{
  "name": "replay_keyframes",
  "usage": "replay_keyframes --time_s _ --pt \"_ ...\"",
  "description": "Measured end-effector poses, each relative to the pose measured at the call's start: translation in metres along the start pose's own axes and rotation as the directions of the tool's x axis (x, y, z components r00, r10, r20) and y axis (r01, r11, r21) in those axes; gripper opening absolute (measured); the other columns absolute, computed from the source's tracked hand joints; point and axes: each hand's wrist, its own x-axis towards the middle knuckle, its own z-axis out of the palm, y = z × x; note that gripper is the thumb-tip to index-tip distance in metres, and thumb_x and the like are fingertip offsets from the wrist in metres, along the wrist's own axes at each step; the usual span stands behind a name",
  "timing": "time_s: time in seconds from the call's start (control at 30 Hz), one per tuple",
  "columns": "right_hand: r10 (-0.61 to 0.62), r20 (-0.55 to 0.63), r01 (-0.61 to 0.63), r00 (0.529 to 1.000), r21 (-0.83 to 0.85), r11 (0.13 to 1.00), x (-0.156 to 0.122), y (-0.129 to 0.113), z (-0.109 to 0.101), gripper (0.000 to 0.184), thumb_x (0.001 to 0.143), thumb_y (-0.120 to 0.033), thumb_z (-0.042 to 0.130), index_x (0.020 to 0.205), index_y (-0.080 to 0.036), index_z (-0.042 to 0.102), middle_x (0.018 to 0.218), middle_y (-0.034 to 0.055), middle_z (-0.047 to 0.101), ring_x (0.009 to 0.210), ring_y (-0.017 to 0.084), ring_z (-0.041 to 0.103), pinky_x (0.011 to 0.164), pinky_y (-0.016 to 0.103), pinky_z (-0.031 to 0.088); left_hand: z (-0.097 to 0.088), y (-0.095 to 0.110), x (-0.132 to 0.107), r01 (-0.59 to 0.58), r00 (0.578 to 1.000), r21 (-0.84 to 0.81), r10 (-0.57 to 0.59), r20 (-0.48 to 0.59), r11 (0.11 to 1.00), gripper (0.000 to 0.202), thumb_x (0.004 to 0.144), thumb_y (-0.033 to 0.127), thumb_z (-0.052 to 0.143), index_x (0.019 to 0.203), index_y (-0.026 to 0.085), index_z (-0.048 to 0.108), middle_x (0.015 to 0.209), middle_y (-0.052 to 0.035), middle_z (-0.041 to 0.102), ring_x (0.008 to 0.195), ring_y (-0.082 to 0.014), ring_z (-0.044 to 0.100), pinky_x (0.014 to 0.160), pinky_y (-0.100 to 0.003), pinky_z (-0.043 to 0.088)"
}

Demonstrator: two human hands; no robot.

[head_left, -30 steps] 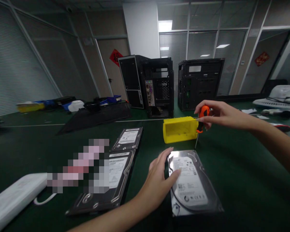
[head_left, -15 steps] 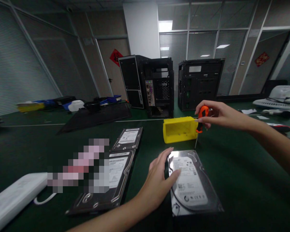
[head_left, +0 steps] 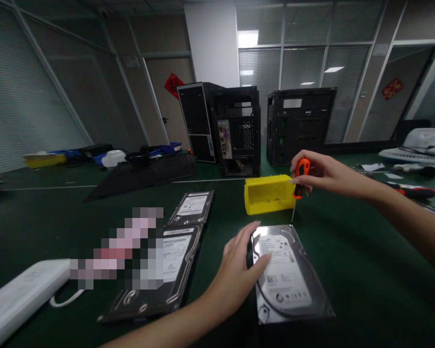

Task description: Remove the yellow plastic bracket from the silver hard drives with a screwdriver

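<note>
A silver hard drive with a white label lies on the green table in front of me. My left hand holds its left edge, fingers along the side and thumb on the label. In my right hand is an orange and black screwdriver, gripped by the handle and nearly upright. Its thin shaft points down, with the tip at the drive's far edge, near the right corner. Just beyond the drive stands a yellow plastic bin, its open side toward me, with a few tiny bits inside.
Two more hard drives, a near one and a far one, lie on the left. A white device with a cable sits at the left front. Computer cases stand behind. Red-black tools are at right.
My right hand has shifted slightly left with the screwdriver, which is more upright now, its tip a little left along the drive's far edge. My left hand and the drive stay in place.
</note>
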Motion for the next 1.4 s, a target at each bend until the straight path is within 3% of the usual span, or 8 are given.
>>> replay_keyframes --time_s 0.23,1.13,1.4 --pt "0.029 -0.027 -0.03 0.999 -0.03 0.999 -0.001 -0.0006 -0.001 0.026 0.078 -0.033 0.057 0.099 -0.022 0.047 0.094 0.0036 0.055 0.075 0.017 0.058 0.06 0.032 0.053 -0.001 0.0017 -0.0002 -0.003 1.0 0.001 0.003 0.002 1.0 0.054 0.081 0.039 0.047 0.131 0.025 0.034 0.137 -0.0044 0.037 0.126 -0.027 0.03 0.103 -0.045 0.025" --pt "0.037 -0.017 -0.037 0.999 -0.023 0.999 0.0 -0.0028 -0.0004 0.026 0.076 -0.031 0.059 0.099 -0.023 0.048 0.095 0.0037 0.056 0.076 0.018 0.059 0.061 0.034 0.054 0.0005 -0.0019 0.0002 -0.031 0.999 0.005 0.031 -0.008 1.0 0.053 0.081 0.039 0.047 0.131 0.026 0.035 0.137 -0.0039 0.038 0.126 -0.0269 0.03 0.104 -0.045 0.025" --pt "0.014 -0.011 -0.014 1.0 -0.017 1.0 0.0004 -0.0006 -0.0002 0.023 0.076 -0.028 0.059 0.095 -0.023 0.047 0.089 0.0016 0.055 0.068 0.015 0.058 0.058 0.031 0.053 0.0005 -0.002 -0.0008 -0.021 1.0 0.009 0.021 -0.001 1.0 0.053 0.082 0.04 0.046 0.132 0.027 0.033 0.138 -0.0026 0.036 0.127 -0.0254 0.029 0.105 -0.042 0.025"
